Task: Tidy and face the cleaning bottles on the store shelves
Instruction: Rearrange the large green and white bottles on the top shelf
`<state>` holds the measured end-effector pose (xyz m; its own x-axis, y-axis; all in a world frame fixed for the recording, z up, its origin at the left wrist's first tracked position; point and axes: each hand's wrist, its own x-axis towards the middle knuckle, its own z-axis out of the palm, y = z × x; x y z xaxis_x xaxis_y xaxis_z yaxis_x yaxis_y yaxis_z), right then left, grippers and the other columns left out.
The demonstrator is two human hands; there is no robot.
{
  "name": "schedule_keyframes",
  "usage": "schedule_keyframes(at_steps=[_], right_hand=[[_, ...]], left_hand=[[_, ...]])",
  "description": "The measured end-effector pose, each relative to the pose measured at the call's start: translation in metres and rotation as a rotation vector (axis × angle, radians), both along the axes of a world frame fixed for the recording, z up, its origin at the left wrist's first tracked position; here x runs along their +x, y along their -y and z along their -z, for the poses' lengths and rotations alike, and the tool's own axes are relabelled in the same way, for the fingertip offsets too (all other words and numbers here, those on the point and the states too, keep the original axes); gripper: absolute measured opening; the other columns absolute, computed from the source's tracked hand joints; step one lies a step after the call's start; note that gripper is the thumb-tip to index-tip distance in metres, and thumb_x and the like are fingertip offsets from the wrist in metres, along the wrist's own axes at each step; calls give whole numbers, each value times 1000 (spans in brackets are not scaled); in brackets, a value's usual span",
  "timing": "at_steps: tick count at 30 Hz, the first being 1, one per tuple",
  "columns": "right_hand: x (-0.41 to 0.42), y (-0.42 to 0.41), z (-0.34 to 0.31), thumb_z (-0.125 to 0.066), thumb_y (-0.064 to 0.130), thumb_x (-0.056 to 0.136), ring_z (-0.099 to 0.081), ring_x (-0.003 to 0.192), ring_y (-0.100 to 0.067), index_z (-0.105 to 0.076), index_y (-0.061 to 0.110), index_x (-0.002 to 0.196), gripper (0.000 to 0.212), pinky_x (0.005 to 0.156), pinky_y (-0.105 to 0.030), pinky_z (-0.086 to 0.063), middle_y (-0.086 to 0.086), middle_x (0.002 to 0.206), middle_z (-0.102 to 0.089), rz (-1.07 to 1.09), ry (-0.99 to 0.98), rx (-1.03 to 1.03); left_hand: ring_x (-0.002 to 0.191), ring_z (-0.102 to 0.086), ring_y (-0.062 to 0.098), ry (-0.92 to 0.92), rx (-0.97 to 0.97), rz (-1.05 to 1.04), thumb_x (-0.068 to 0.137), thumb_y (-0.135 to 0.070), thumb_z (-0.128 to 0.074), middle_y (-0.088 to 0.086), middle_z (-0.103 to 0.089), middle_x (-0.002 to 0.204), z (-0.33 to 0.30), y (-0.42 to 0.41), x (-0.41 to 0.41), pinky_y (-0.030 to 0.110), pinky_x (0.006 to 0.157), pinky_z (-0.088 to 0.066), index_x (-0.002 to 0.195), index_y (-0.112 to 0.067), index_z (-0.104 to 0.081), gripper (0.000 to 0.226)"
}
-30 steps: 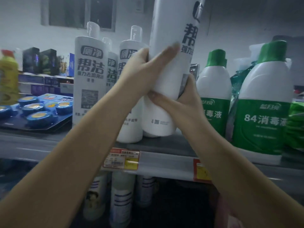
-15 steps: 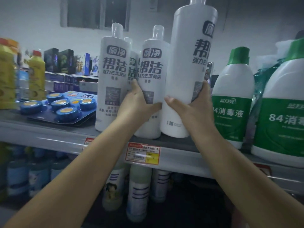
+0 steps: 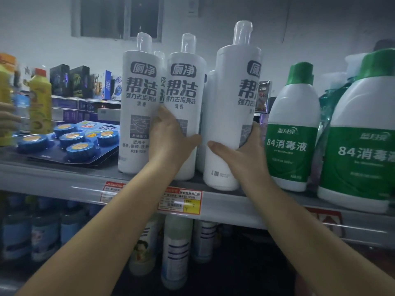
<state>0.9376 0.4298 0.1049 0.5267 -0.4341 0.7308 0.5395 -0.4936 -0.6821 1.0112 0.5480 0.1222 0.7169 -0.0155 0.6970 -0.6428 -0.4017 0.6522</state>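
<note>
**Both hands on the white cleaner bottles, top shelf**

So the left hand (image 3: 171, 138) is wrapped around the middle white bottle (image 3: 185, 116), thumb out across its front, fingers tucked behind it where I can't see them. That bottle's label faces straight out. Just left of that hand is another white bottle (image 3: 137, 112), also label-forward, touching or nearly touching its neighbour.

The right hand (image 3: 245, 154) cups the lower part of the tall white bottle (image 3: 232, 116), thumb across the front, fingers curled round the far side. That one stands at the shelf (image 3: 64, 182) edge, label turned off to the right. Right of that hand are the green-and-white disinfectant bottles (image 3: 294, 133). Below the wrists is a yellow-and-red price tag (image 3: 180, 200).
</note>
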Motion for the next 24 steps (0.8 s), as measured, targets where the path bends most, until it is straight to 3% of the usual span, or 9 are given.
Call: schedule_keyframes(at_steps=[3, 7, 12, 17, 21, 24], right_hand=[[4, 2, 0, -84, 13, 63, -58, 91, -6, -38, 17, 126, 78, 70, -12, -45, 6, 106, -57, -2, -24, 23], [8, 0, -1, -84, 13, 63, -55, 84, 2, -37, 21, 121, 74, 67, -14, -43, 7, 103, -56, -7, -53, 20], [17, 0, -1, -85, 16, 60, -61, 100, -16, -36, 17, 128, 84, 88, -38, -52, 0, 114, -60, -15, -94, 26], [22, -8, -1, -84, 22, 64, -58, 107, -17, -32, 16, 131, 84, 92, -38, -50, -2, 122, -56, -50, -83, 28], [27, -9, -1, -77, 21, 72, -57, 108, -20, -30, 20, 129, 74, 93, -41, -51, -6, 126, -53, -95, -106, 46], [27, -5, -2, -71, 15, 73, -58, 106, -22, -24, 21, 135, 78, 91, -42, -51, -7, 128, -51, -96, -170, 2]], left_hand=[[120, -40, 32, 17, 26, -70, 71, -28, -74, 15, -37, 131, -2, -2, -1, 41, 98, -40, 139, -4, -16, 92], [134, -23, 28, 23, 69, -106, 79, -28, -69, 14, -19, 146, -1, 0, -8, 33, 107, -25, 145, -2, 9, 105], [141, -8, 26, 64, 74, -108, 82, -29, -66, 15, -5, 154, 4, 1, -11, 29, 112, -10, 144, -3, 15, 105], [143, 4, 27, 274, 138, -129, 85, -27, -62, 17, 5, 155, 14, -3, -7, 25, 109, 7, 146, -5, 8, 95], [143, 6, 35, 386, 200, -127, 89, -27, -54, 16, 9, 155, 17, -7, 1, 49, 115, -7, 148, -25, -6, 76], [143, 7, 32, 420, 186, -100, 91, -20, -51, 12, 7, 156, 18, -8, 5, 50, 114, -8, 146, -29, -21, 63]])
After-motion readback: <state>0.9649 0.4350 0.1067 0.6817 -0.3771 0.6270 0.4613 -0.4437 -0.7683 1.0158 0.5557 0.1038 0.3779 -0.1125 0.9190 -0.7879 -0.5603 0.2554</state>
